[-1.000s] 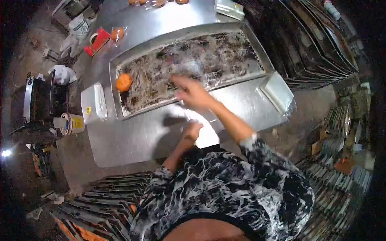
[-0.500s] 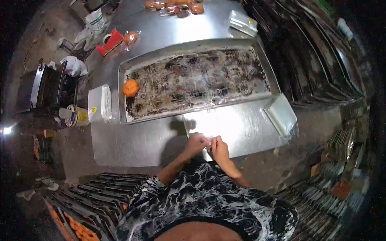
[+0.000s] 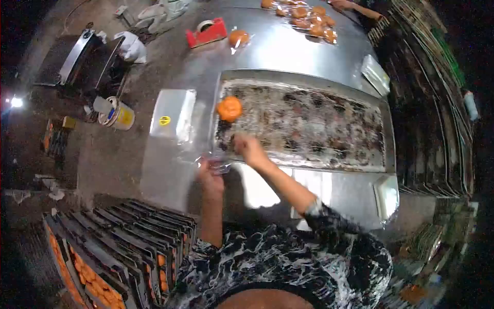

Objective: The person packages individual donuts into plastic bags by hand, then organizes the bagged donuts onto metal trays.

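Observation:
My left hand (image 3: 210, 177) pinches a clear plastic bag (image 3: 222, 166) at the near left corner of the large metal baking tray (image 3: 303, 164). My right hand (image 3: 249, 148) is over the tray's near edge, to the right of the bag, its fingers smeared by motion; I cannot tell what is in them. One round orange-brown bun (image 3: 229, 108) sits in the tray's left end, a little beyond my right hand. The tray's bottom is dark and worn.
Stacks of clear bags (image 3: 172, 114) lie left of the tray, with another stack (image 3: 386, 198) at near right. A red tape dispenser (image 3: 207, 34), a wrapped bun (image 3: 239, 38) and several more wrapped buns (image 3: 309, 21) lie beyond. Another person's hand (image 3: 342, 5) shows at the top. Racked trays (image 3: 123, 232) stand at lower left.
My hands have parted and moved left, the left one carrying the plastic bag and the right one reaching forward over the tray. The view has turned left.

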{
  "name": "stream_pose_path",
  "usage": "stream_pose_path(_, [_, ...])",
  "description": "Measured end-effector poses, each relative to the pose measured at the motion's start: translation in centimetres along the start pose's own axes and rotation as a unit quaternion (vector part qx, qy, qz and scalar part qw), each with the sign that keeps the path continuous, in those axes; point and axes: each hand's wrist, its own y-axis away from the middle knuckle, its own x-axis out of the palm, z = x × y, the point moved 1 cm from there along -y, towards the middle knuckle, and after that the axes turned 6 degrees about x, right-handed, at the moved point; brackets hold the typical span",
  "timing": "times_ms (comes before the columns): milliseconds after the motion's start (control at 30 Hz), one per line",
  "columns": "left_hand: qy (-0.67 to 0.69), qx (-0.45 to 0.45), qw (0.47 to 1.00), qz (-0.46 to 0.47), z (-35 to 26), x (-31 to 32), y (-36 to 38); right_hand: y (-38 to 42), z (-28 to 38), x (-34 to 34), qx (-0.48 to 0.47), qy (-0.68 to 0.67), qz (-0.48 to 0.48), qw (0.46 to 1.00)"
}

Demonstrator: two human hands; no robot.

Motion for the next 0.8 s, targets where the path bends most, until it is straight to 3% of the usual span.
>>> stream_pose_path(33, [0.012,0.092,0.996,-0.014,-0.9,-4.1,-2.0,-3.1,1.0,0.2,-0.031,0.224,-0.188,0.956])
stream_pose_path(67, [0.021,0.180,0.983,-0.029,-1.8,-6.8,-3.0,-5.4,2.1,0.5,-0.057,0.426,-0.362,0.827])
stream_pose_path(100, [0.020,0.182,0.983,-0.034,-2.9,-7.4,-3.1,-8.5,0.6,0.5,-0.079,0.421,-0.318,0.846])
stream_pose_path(167, [0.118,0.201,0.956,-0.176,-5.8,-6.9,-2.6,-9.9,-1.1,1.0,-0.101,0.415,-0.266,0.864])
stream_pose_path(233, [0.122,0.227,0.944,-0.207,-8.2,-7.3,-1.9,-8.9,0.5,0.8,0.009,0.134,-0.220,0.966])
stream_pose_path(300, [0.190,0.288,0.917,-0.203,-9.4,-9.2,-2.9,-3.1,3.1,2.1,-0.108,0.150,-0.262,0.947])
stream_pose_path(333, [0.208,0.247,0.908,-0.266,-9.7,-6.5,-2.5,-0.8,5.2,2.9,-0.226,0.174,-0.226,0.932])
stream_pose_path(367, [0.209,0.242,0.910,-0.266,-8.3,-5.3,-2.5,1.7,9.3,2.4,-0.313,0.154,-0.145,0.926])
stream_pose_path(433, [0.084,0.230,0.970,-0.008,-4.7,-2.0,-2.3,3.8,9.8,3.3,-0.325,0.237,-0.144,0.904])
stream_pose_path(467, [0.086,0.217,0.972,-0.003,-4.4,0.3,-1.2,4.4,11.0,2.3,-0.264,0.218,-0.150,0.928])
stream_pose_path(500, [0.092,0.178,0.977,0.071,-5.3,3.4,0.7,5.2,12.0,1.3,-0.205,0.193,-0.158,0.947])
stream_pose_path(533, [0.095,0.140,0.975,0.145,-5.4,5.6,2.1,6.5,11.8,1.0,-0.199,0.193,-0.166,0.946])
stream_pose_path(567, [0.092,0.137,0.974,0.154,-4.2,6.9,2.5,7.8,11.6,0.5,-0.196,0.180,-0.195,0.944])
stream_pose_path(633, [0.165,0.047,0.968,0.185,-1.0,8.7,3.0,8.0,10.7,-0.9,-0.192,0.167,-0.230,0.939])
stream_pose_path(667, [0.260,-0.084,0.930,0.245,4.3,4.5,0.5,7.2,10.1,-2.0,-0.231,0.158,-0.252,0.926])
stream_pose_path(700, [0.259,-0.089,0.930,0.246,4.4,4.9,1.2,7.2,9.7,-2.7,-0.272,0.151,-0.273,0.910])
stream_pose_path(733, [0.215,-0.078,0.942,0.245,3.3,6.5,1.7,8.8,11.9,-3.5,-0.211,0.062,-0.236,0.947])
stream_pose_path(767, [0.165,-0.067,0.952,0.248,1.8,8.4,2.5,10.3,11.6,-2.9,-0.214,0.061,-0.246,0.943])
stream_pose_path(800, [0.057,-0.118,0.983,0.125,0.3,11.4,6.0,11.9,10.5,-2.4,-0.148,0.029,-0.330,0.932])
